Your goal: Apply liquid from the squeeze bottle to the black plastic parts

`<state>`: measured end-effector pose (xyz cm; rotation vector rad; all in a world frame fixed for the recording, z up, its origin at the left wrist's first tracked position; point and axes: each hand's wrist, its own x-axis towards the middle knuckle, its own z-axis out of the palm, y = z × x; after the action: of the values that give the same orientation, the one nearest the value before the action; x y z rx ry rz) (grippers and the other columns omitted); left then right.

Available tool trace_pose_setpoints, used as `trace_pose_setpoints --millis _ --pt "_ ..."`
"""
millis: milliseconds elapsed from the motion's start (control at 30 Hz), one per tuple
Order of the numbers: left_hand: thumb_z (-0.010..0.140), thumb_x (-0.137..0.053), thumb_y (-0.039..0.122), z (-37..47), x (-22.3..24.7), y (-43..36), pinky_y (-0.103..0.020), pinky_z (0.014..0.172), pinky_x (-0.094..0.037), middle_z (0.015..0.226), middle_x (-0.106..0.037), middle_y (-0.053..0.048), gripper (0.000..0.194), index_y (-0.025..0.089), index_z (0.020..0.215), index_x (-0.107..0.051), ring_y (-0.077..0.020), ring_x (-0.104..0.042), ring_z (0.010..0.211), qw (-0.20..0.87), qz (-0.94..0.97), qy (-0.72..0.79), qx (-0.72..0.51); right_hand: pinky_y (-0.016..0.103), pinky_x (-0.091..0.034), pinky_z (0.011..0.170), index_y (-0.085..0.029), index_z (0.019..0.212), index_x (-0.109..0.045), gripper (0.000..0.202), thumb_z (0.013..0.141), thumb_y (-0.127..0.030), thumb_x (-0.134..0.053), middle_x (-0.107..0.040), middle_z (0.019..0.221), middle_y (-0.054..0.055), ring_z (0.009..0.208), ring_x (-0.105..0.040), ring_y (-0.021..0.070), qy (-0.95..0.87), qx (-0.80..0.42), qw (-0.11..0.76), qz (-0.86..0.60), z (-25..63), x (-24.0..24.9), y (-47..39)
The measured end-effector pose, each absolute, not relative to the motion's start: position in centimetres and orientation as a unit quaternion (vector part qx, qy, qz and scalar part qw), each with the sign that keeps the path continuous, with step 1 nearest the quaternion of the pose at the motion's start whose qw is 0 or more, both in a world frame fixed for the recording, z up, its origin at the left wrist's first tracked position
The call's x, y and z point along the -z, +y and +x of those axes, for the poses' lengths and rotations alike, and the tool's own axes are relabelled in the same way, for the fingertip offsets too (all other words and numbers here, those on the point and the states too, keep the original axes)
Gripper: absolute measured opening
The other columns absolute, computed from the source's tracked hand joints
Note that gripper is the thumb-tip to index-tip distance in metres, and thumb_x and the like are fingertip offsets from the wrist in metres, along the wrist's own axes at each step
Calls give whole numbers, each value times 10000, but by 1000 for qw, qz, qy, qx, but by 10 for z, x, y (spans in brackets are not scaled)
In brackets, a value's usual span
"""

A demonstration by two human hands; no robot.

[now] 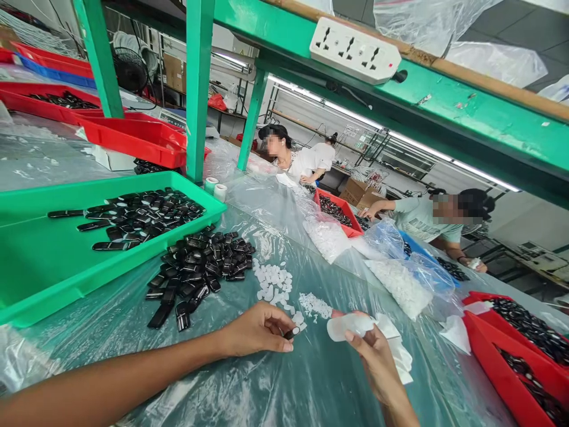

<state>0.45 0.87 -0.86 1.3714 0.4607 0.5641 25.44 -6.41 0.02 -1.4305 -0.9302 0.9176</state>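
Note:
My left hand (260, 330) is closed, pinching a small black piece (291, 334) with a white spot at its end. Across from it, my right hand (376, 350) grips a frosted white, bottle-shaped object (349, 326) held roughly level; its exact kind is unclear. Just beyond my left hand lie flat white pieces (272, 281), with finer white bits (315, 305) between the hands. A heap of glossy black parts (204, 264) rests on the plastic-covered table. Crumpled white paper or cloth (400, 353) lies partly behind my right hand.
At left stands a green tray (40, 237) with more black parts. Two small spools (219, 192) sit by a green post (200, 89). Red trays (493, 362) stand at right, near a bag of white pieces (400, 290). Co-workers (427, 216) sit opposite. A power strip (354, 50) hangs overhead.

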Motion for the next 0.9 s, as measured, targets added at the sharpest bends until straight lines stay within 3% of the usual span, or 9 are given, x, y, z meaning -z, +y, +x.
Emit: trace_pose_setpoints --millis 100,267,400,600,767,900 --pt "636 -747 265 5 7 8 -244 632 -459 849 -681 -98 346 87 926 -689 -168 -597 705 708 622 211 -260 345 -465 737 -242 994 -582 431 627 -397 -746 -684 862 39 853 -605 231 -349 -458 638 -512 238 10 -67" --pt "642 -737 257 6 7 6 -231 611 -446 822 -679 -83 320 89 909 -688 -152 -583 673 688 638 221 -265 287 -464 620 -247 1049 -587 439 768 -581 -539 -598 742 5 661 -540 146 -310 -541 689 -369 205 16 -69" --pt "657 -726 269 6 8 6 -224 624 -441 818 -666 -64 307 103 913 -688 -146 -569 689 647 671 225 -284 210 -322 427 -229 1062 -586 378 889 -485 -369 -524 624 -9 449 -376 87 -282 -595 685 -313 189 10 -71" --pt "678 -708 271 4 5 3 -221 625 -446 817 -658 -57 314 108 944 -675 -139 -557 677 603 693 251 -304 223 -322 453 -162 803 -626 286 842 -374 -440 -520 679 29 498 -368 90 -244 -633 677 -287 188 11 -70" --pt "685 -702 270 4 1 2 -216 609 -445 819 -658 -59 308 108 945 -671 -141 -559 676 583 701 266 -311 202 -300 436 -166 745 -598 365 824 -505 -488 -428 607 -27 473 -304 67 -139 -630 702 -303 189 21 -66" --pt "691 -696 263 4 -3 1 -215 610 -441 837 -658 -60 287 123 941 -678 -151 -569 696 559 720 274 -306 203 -269 413 -177 796 -606 340 809 -508 -528 -385 537 -58 430 -275 59 -138 -601 704 -353 187 26 -66"
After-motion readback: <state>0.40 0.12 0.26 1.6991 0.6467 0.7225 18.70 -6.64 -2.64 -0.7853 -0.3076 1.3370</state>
